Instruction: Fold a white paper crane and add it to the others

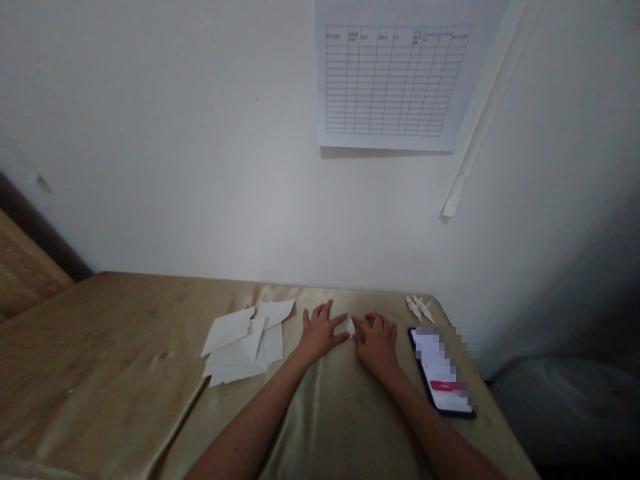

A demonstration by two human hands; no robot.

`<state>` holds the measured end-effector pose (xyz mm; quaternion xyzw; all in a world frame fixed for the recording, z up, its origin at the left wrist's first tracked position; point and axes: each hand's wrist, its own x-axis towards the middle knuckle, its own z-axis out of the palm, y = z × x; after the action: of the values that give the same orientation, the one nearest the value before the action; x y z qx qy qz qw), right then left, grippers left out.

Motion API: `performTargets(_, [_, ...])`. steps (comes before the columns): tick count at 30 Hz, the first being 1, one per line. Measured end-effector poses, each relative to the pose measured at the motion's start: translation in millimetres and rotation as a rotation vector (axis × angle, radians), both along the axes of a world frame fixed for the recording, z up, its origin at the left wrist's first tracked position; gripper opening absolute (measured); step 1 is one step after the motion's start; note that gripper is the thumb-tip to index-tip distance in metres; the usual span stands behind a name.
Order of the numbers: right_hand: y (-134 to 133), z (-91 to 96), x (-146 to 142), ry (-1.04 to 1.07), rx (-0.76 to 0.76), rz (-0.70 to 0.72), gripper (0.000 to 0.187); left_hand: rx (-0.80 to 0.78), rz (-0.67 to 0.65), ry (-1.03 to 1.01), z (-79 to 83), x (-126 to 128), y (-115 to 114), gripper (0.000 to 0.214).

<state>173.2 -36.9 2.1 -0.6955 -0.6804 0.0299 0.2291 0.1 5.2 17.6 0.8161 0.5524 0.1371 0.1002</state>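
A small white folded piece of paper (351, 326) lies on the gold cloth-covered table (125, 360) between my two hands. My left hand (319, 335) rests flat with fingers spread, its thumb and forefinger touching the paper's left side. My right hand (376, 340) lies just right of it, fingers curled, fingertips pressing the paper's right edge. Both forearms reach in from the bottom of the view.
A loose pile of white paper sheets (247, 341) lies left of my left hand. A phone (441, 371) with a lit screen lies to the right. Small folded paper figures (420, 307) sit at the table's far right corner. A printed grid sheet (393, 80) hangs on the wall.
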Motion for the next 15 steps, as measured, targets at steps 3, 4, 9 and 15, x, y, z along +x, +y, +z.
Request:
performTargets(3, [1.0,-1.7,2.8,0.028,0.002,-0.001,0.042,-0.004,-0.002,-0.006,0.6,1.0,-0.7,0.052])
performTargets(4, [1.2,-2.3,3.8,0.039,0.006,0.005,0.039,-0.004,-0.007,-0.011,0.8,1.3,-1.2,0.05])
performTargets(9, [3.9,-6.0,8.1,0.096,0.054,0.058,0.032,-0.008,-0.03,-0.054,1.5,3.6,-4.1,0.038])
performTargets(15, [9.7,-10.3,12.2,0.206,0.113,0.083,0.022,-0.014,0.007,-0.172,1.8,7.4,-6.3,0.029])
